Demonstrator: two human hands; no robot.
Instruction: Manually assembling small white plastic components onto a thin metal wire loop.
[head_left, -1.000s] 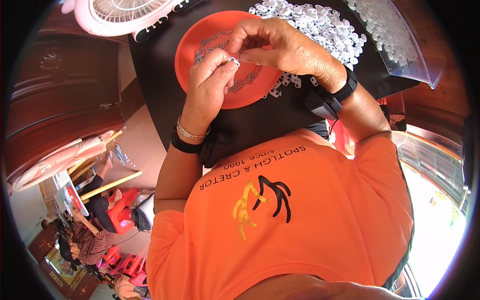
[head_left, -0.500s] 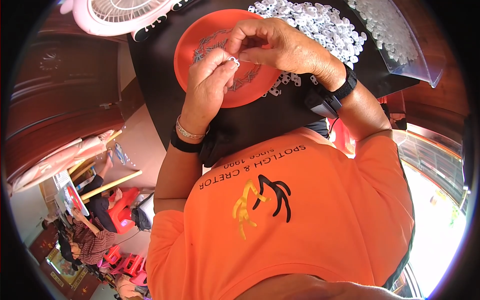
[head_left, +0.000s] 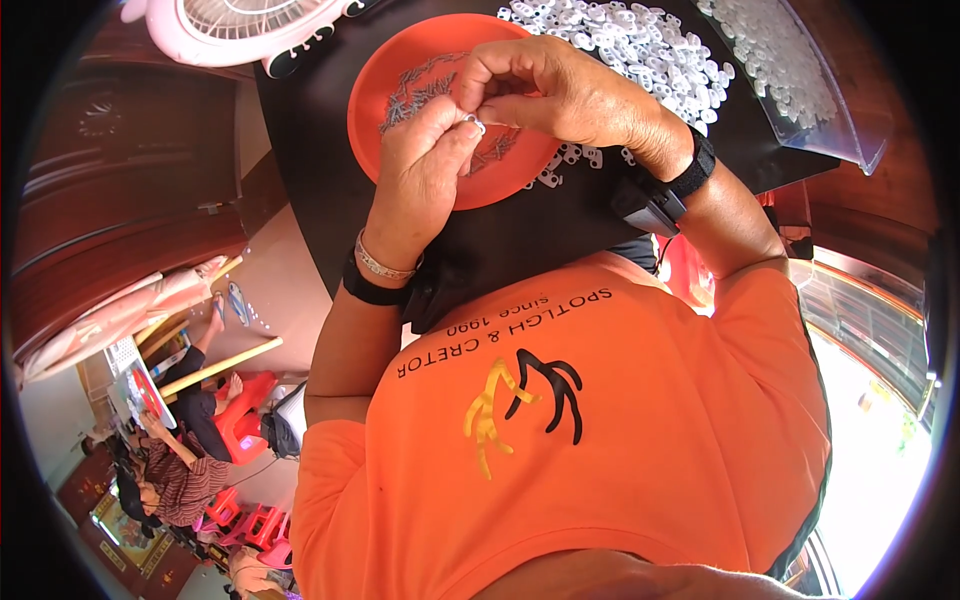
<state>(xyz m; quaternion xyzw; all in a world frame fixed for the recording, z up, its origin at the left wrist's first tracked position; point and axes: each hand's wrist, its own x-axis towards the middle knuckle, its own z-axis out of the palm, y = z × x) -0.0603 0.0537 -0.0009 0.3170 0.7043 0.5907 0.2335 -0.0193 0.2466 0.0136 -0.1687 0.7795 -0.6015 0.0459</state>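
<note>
My left hand pinches a small white plastic clip between thumb and fingertips, above a round red-orange basin. Close against it, my right hand is closed too, its thumb and finger pressed together at the clip. Whatever the right fingertips hold is too small or hidden to make out. Loose grey nails lie in the basin below both hands, partly covered by them. Beyond my right hand spreads a heap of white plastic clips, with a few stray ones beside the basin's right edge.
A clear plastic bin of similar pieces stands at the far right of the black table. A pink fan is at the far left. Off to the left, another person sits near red stools.
My left hand has shifted slightly right with the clip, its fingertips closer to my right hand's. The right hand keeps nearly the same pinch and place.
</note>
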